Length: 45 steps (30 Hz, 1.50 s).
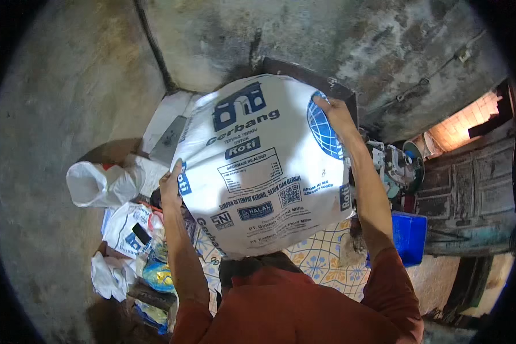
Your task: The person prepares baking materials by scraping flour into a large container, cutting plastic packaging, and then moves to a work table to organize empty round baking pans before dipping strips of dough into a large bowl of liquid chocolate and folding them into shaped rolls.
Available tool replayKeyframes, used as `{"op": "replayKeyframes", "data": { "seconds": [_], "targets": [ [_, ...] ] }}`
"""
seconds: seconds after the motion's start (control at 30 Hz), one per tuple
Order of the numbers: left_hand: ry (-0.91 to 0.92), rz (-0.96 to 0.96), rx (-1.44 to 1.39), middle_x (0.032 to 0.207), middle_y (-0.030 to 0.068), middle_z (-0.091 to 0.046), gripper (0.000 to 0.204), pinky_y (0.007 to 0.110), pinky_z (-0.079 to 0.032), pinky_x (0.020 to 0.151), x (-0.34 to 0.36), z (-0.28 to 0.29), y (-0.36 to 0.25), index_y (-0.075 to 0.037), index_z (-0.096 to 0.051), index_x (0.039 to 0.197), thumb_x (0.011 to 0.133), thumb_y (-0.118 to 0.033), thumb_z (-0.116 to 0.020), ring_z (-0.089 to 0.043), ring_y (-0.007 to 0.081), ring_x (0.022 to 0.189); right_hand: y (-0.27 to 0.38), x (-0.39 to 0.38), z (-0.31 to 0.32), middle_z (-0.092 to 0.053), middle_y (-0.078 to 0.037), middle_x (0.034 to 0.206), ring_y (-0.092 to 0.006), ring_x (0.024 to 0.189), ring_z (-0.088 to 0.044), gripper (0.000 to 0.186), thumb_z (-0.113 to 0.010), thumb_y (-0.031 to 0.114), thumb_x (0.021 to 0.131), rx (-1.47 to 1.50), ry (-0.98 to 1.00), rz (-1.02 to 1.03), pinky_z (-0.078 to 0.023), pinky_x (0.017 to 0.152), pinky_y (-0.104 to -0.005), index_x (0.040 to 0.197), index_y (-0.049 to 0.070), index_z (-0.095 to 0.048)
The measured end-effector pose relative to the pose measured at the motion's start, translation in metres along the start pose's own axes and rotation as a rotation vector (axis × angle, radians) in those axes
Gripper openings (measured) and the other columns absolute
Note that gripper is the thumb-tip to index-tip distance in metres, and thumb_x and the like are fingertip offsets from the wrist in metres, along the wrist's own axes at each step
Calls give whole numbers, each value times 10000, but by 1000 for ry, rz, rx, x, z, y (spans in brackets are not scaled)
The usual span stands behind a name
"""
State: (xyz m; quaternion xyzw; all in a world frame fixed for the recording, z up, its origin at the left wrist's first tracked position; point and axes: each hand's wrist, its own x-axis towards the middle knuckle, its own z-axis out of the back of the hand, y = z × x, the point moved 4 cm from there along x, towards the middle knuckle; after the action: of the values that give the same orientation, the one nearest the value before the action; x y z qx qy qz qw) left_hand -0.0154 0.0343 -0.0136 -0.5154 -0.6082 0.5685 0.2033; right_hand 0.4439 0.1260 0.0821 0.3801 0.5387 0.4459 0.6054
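Between both hands (169,186), a white, blue-printed sack (264,166).

Uneven light, shadows, dark fisheye rim

Stained gry walls (212,34), yel/blue tile flr (318,258), wd panels (464,198) at R.

- Shirt (286,312): red-orange, plain visible surface, soft folds; located at 6 o'clock.
- Left sleeve (192,321): same red-orange, short; located at 7 o'clock.
- Right sleeve (389,281): same red-orange, short, loose, creased; hem near the elbow; located at 4 o'clock.
- Dark garment (258,268): borders the shirt's 12 o'clock edge; type indeterminate.
- Left forearm (183,258): bare, slender; located at 8 o'clock.
- Right forearm (370,198): bare, slender; located at 3 o'clock.
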Motion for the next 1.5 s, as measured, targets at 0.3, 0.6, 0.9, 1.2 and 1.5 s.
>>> {"op": "replayKeyframes", "data": {
  "seconds": [0.3, 0.6, 0.9, 1.2, 1.5],
  "targets": [
    [321, -317, 1063, 1417, 310, -353, 1148, 416, -449, 963, -141, -19, 4, -101, -174, 1505, 619, -342, -862, -479, 376, 1248, 24, -79, 27, -346, -197, 1480, -350, 1383, -307, 1107, -854, 158, 573, -771, 371, 320, -263, 1140, -443, 1493, 127, -238],
    [77, -348, 1691, 800, 112, -683, 227, 419, -518, 691, -174, 87, 80, -150, -692, 970, 776, -268, -688, -672, 272, 756, -57, -20, -74, -674, -169, 907, -332, 779, -653, 403, -727, 169, 679, -1266, 924, 594, -521, 724, -403, 1041, 7, -657],
    [-213, -119, 1466, 947, 57, -671, 233, 361, -542, 733, -174, 282, 29, -140, -719, 995, 785, -219, -658, -668, 242, 837, -69, 11, -318, -537, -167, 1233, -356, 1128, -498, 341, -682, 257, 756, -1178, 1143, 883, -434, 901, -470, 977, -1, -649],
    [-918, -226, 1379, 1169, 156, -627, 425, 379, -491, 908, -166, 502, -47, -76, -657, 1125, 740, 58, -536, -610, 302, 1091, -126, -16, -641, -674, -206, 980, -346, 736, -665, 257, -589, 50, 849, -942, 1121, 878, -517, 617, -386, 1098, -5, -624],
    [-1477, -448, 128, 1464, 188, -302, 770, 379, -483, 931, -115, 641, 139, -80, -139, 1504, 906, -172, -616, -468, 322, 1238, -262, -32, -842, -584, -138, 1202, -328, 1160, -548, 487, -586, -52, 741, -568, 1049, 1438, -533, 857, -387, 1195, 124, -603]
  ]
}}
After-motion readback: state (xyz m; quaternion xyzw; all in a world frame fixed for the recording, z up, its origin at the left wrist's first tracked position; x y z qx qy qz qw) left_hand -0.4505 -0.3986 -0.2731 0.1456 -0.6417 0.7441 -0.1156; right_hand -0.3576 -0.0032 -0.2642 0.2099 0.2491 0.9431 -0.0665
